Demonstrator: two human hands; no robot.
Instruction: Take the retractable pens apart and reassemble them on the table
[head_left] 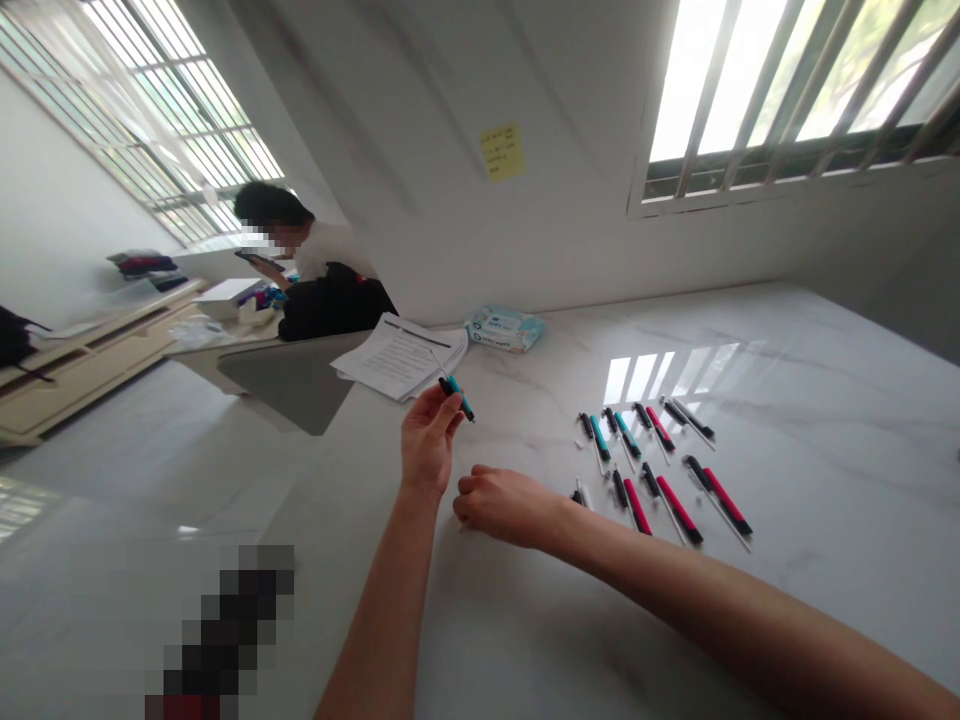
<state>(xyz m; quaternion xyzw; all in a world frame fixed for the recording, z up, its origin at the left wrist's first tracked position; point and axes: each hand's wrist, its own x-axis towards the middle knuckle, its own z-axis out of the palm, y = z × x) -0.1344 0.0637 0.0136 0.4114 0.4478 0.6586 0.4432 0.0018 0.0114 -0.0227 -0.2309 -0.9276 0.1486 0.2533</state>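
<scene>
My left hand is raised above the table, its fingers closed around parts of a teal and black pen. A thin refill sticks up from that grip. Lower and to the right, my right hand rests close to the tabletop with curled fingers; whatever they hold, if anything, is hidden. Right of it lie several dismantled pens, among them a teal barrel, a pink barrel and a black-and-clear one. Caps and thin refills lie beside the barrels. My right forearm partly covers the nearest pens.
Printed sheets and a light-blue packet of wipes lie at the back of the marble-patterned table. A yellow note sticks to the wall. Another person sits beyond at a separate desk, holding a device.
</scene>
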